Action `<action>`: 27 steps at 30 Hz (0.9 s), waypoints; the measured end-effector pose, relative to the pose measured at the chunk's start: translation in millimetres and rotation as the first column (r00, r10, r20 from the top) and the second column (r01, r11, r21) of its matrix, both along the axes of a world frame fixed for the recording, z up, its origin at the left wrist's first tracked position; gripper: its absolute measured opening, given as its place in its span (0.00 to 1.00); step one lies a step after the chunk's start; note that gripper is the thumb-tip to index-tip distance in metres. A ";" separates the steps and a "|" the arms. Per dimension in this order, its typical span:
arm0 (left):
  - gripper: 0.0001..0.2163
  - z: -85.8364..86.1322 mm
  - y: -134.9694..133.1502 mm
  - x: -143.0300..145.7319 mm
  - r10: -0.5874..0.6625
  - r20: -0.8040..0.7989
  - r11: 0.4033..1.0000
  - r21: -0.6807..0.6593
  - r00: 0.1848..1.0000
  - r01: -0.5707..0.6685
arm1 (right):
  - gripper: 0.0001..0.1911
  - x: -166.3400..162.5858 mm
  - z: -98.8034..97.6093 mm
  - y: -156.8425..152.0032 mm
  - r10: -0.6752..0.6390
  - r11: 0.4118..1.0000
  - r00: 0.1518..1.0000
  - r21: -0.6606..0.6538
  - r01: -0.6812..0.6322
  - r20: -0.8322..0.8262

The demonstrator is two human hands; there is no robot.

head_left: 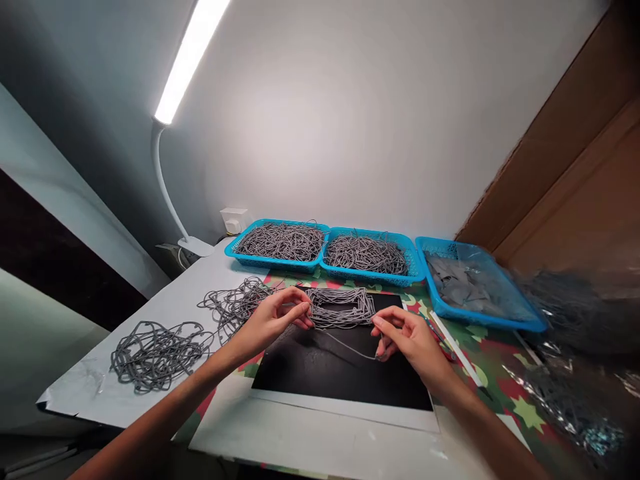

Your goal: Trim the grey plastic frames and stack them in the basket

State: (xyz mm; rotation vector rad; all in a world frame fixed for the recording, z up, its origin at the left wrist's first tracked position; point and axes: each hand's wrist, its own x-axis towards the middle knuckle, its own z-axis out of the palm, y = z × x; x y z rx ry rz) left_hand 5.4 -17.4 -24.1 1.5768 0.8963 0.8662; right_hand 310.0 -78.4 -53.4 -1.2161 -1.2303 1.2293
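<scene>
Fingers of our left hand [281, 313] and right hand [409, 339] pinch a thin grey cord [350, 347] just below the frame's centre, spaced apart probably so we see its span against the black board [340, 381].

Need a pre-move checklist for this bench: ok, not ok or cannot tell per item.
1. Grey strand spans left hand and right hand: ok.
2. Black mat beneath the strand: ok.
3. Lamp lit: ok.
4. Loose cord pile at far left untangled: not ok, loops cross.
5. Strand clear of mat surface along its whole length: cannot tell from this single view.
</scene>
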 end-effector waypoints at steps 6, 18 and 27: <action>0.18 1.3 26.9 1.2 0.044 -0.091 0.998 0.041 0.995 -0.040 | 0.30 -8.8 8.3 43.9 -0.041 0.998 0.996 0.040 0.038 0.081; 0.16 -24.2 39.3 6.6 0.111 -0.188 0.992 0.084 0.976 -0.096 | 0.27 -13.0 1.3 64.3 -0.198 0.976 0.920 0.150 0.155 0.338; 0.12 -29.3 29.1 12.4 0.198 -0.228 0.973 0.164 0.953 -0.163 | 0.21 -7.7 -16.9 63.8 -0.358 0.913 0.806 0.359 0.196 0.471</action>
